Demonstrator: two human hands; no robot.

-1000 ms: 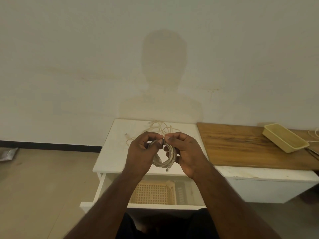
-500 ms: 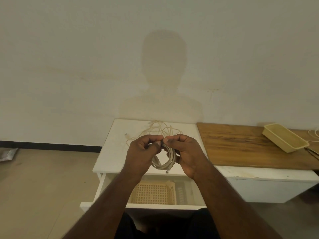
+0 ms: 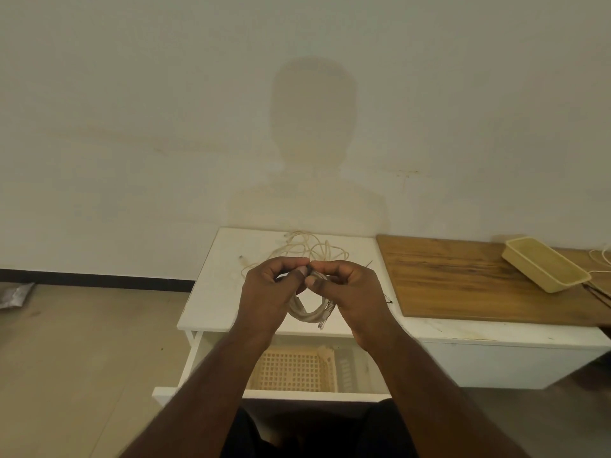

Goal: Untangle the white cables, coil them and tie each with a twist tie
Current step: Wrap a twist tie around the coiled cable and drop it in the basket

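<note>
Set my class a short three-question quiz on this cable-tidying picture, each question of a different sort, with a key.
1. True or false: the coiled cable lies flat on the white table.
2. Which holds the coil? A) left hand only B) right hand only C) both hands
3. Fill in: a yellowish basket sits in the open ____.

Key
1. False: it is held above the table.
2. C: both pinch it at the top.
3. Drawer.

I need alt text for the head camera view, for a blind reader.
Both hands, left hand and right hand, hold a coiled white cable, fingertips pinching together at its top, above a white table. Loose cables lie behind.
</note>
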